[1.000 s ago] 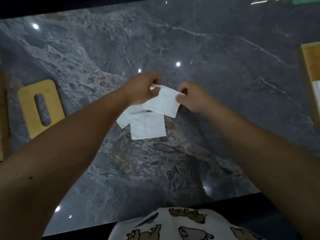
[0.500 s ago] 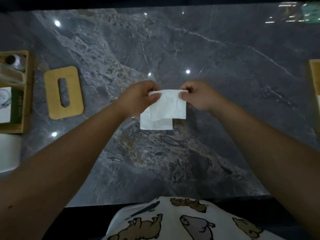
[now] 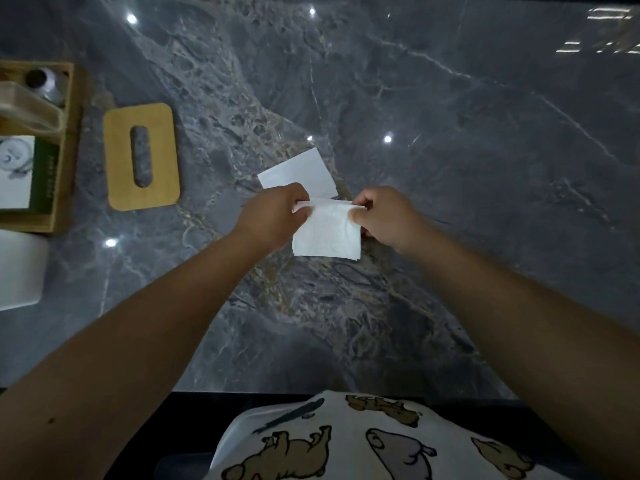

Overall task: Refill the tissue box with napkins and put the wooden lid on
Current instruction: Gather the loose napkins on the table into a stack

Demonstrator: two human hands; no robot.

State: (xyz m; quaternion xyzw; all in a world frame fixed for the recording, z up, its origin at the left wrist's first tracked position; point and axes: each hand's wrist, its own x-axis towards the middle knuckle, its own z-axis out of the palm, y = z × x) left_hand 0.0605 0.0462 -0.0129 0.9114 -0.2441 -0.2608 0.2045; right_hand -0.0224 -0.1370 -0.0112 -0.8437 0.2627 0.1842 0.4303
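A white napkin (image 3: 327,233) hangs folded between my two hands above the dark marble table. My left hand (image 3: 273,216) pinches its top left corner and my right hand (image 3: 384,214) pinches its top right corner. A second white napkin (image 3: 298,173) lies flat on the table just beyond my hands. The wooden lid (image 3: 142,155), with an oval slot in its middle, lies flat on the table to the left. A white box (image 3: 19,270) sits at the left edge; I cannot tell what is inside it.
A wooden tray (image 3: 67,150) at the far left holds a small metal pot, a clear container and a printed card. The marble table (image 3: 485,168) stretches to the right and back. Its near edge runs just above my patterned shirt.
The view has swung left and down, bringing the tray and white box into sight. One napkin now lies on the table beyond my hands, and the held napkin hangs folded between them.
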